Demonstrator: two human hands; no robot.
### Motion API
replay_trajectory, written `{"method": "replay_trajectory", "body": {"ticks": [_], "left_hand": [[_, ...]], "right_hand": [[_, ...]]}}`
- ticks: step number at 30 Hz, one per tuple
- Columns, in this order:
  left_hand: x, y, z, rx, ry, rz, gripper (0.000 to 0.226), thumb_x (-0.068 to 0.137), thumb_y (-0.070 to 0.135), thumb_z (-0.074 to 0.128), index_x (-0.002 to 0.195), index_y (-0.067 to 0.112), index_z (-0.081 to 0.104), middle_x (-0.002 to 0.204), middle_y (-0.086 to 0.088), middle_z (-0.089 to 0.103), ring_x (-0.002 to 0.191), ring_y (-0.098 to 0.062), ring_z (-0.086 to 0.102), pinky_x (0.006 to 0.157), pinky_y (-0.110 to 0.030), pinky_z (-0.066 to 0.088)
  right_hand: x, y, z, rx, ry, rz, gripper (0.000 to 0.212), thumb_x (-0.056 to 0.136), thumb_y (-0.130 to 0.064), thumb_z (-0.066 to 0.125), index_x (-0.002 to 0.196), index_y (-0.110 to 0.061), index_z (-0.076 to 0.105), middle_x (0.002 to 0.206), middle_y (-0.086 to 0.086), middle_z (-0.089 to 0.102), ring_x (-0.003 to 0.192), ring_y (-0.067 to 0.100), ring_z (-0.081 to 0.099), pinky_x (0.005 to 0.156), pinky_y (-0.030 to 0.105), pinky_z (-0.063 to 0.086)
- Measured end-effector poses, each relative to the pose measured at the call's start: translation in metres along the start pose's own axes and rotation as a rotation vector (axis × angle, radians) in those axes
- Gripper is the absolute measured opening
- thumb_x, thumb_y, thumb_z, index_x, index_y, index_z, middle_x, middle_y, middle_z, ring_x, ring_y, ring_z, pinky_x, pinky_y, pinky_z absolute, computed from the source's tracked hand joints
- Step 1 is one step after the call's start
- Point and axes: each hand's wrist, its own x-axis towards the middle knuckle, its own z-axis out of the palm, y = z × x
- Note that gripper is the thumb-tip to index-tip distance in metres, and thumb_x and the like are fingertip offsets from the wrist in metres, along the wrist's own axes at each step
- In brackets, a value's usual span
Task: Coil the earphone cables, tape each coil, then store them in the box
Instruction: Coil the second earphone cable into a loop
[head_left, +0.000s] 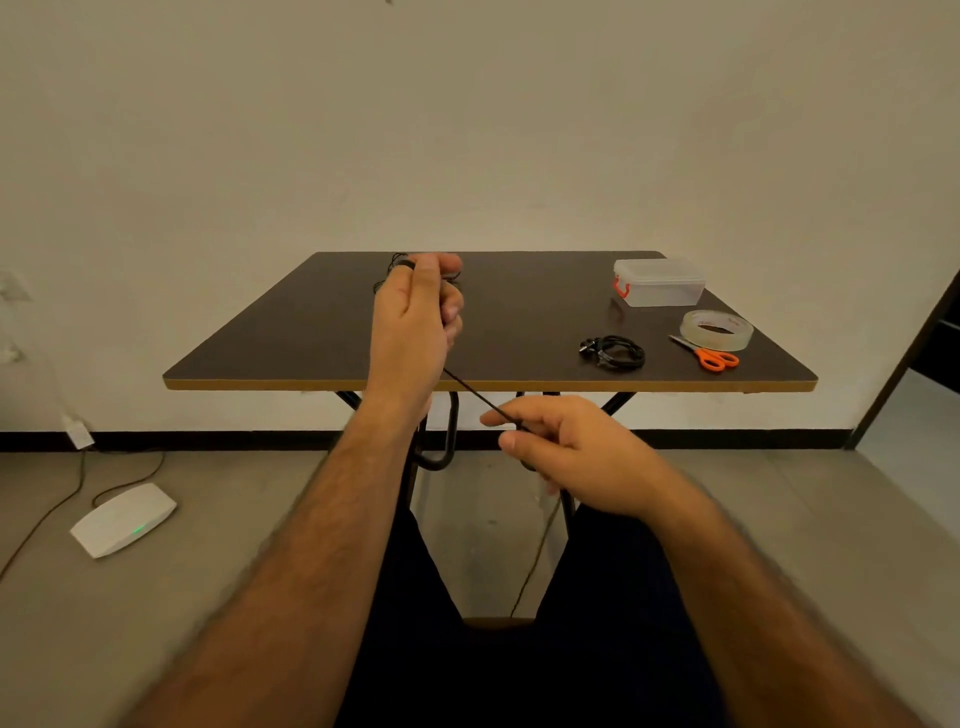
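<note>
My left hand (415, 322) is raised over the dark table (291, 343), its curled fingers holding loops of a black earphone cable (467, 387). That cable runs taut down and to the right into my right hand (566, 452), which pinches it just below the table's front edge. A second black earphone cable (613, 353) lies coiled on the table at the right. The clear plastic box (660, 283) with red clasps stands shut at the far right corner. Near it lie a roll of clear tape (717, 328) and orange-handled scissors (709, 356).
A white device (122, 519) with a green light and its lead lie on the floor at the left. The table's black legs (447, 431) stand just beyond my knees. A dark doorway opens at the right edge.
</note>
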Motion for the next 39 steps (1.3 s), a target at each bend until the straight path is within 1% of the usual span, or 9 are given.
{"method": "replay_trajectory", "body": {"ticks": [5,9,15,22,24,27,30,35,39], "left_hand": [[-0.003,-0.012,0.003,0.131,0.009,-0.021,0.028,0.108,0.024,0.032,0.097,0.019,0.057,0.066,0.003,0.051,0.054,-0.005,0.048,0.048,-0.014,0.039],[-0.005,-0.021,0.006,0.227,-0.046,-0.034,0.027,0.108,0.023,0.032,0.100,0.018,0.058,0.067,0.003,0.052,0.056,-0.007,0.051,0.052,-0.018,0.044],[-0.017,-0.023,0.007,0.318,-0.270,-0.104,0.033,0.108,0.027,0.033,0.092,0.013,0.058,0.062,0.004,0.057,0.052,-0.009,0.052,0.046,-0.020,0.041],[-0.030,-0.019,0.015,-0.194,-0.513,-0.435,0.036,0.106,0.037,0.030,0.083,0.018,0.049,0.057,0.004,0.038,0.044,-0.006,0.023,0.044,-0.022,0.013],[-0.030,-0.017,0.017,-0.285,-0.520,-0.488,0.036,0.105,0.040,0.030,0.083,0.020,0.047,0.057,0.006,0.033,0.044,-0.005,0.021,0.043,-0.020,0.013],[-0.031,-0.015,0.019,-0.436,-0.538,-0.566,0.039,0.102,0.046,0.031,0.078,0.021,0.047,0.056,0.007,0.029,0.043,-0.003,0.020,0.042,-0.019,0.012],[-0.032,-0.013,0.020,-0.547,-0.576,-0.611,0.038,0.096,0.049,0.036,0.071,0.023,0.049,0.054,0.009,0.030,0.041,-0.002,0.023,0.039,-0.017,0.013],[-0.032,-0.018,0.019,-0.697,-0.610,-0.649,0.038,0.100,0.045,0.035,0.072,0.023,0.048,0.053,0.009,0.032,0.039,-0.002,0.028,0.035,-0.015,0.020],[-0.030,-0.021,0.016,-0.911,-0.641,-0.675,0.034,0.100,0.038,0.037,0.074,0.021,0.050,0.051,0.008,0.038,0.041,-0.004,0.023,0.035,-0.014,0.026]], "right_hand": [[-0.001,-0.021,-0.013,-0.190,0.053,-0.110,0.026,0.101,-0.026,0.050,0.123,-0.026,0.065,0.100,-0.019,0.066,0.094,-0.006,0.058,0.077,0.011,0.048],[0.006,-0.031,-0.028,-0.376,0.145,-0.180,0.019,0.099,-0.029,0.052,0.104,-0.023,0.069,0.080,-0.011,0.064,0.072,0.006,0.058,0.071,0.030,0.052],[0.013,-0.030,-0.047,-0.318,0.322,-0.263,0.009,0.090,-0.022,0.065,0.089,-0.024,0.074,0.072,-0.017,0.064,0.072,0.004,0.059,0.064,0.018,0.047],[0.021,-0.031,-0.071,-0.087,0.286,-0.309,0.005,0.085,-0.010,0.074,0.089,-0.013,0.075,0.080,-0.009,0.071,0.075,-0.001,0.066,0.071,0.014,0.051],[0.028,-0.029,-0.077,-0.019,0.279,-0.328,0.008,0.084,-0.008,0.075,0.090,-0.014,0.074,0.080,-0.006,0.071,0.074,0.001,0.066,0.070,0.015,0.050],[0.039,-0.019,-0.079,0.101,0.284,-0.346,0.010,0.086,-0.008,0.073,0.092,-0.016,0.074,0.084,0.006,0.073,0.078,0.026,0.067,0.071,0.036,0.055],[0.048,-0.004,-0.070,0.314,0.254,-0.331,0.010,0.086,-0.010,0.069,0.091,-0.017,0.074,0.085,0.020,0.070,0.077,0.035,0.061,0.070,0.045,0.051],[0.051,0.018,-0.037,0.625,0.218,-0.210,0.016,0.095,-0.011,0.059,0.088,-0.015,0.072,0.078,0.001,0.072,0.075,0.015,0.066,0.068,0.029,0.054],[0.048,0.035,-0.004,0.737,0.204,-0.090,0.021,0.096,-0.017,0.058,0.097,0.001,0.068,0.084,0.019,0.065,0.076,0.029,0.060,0.067,0.036,0.052]]}}
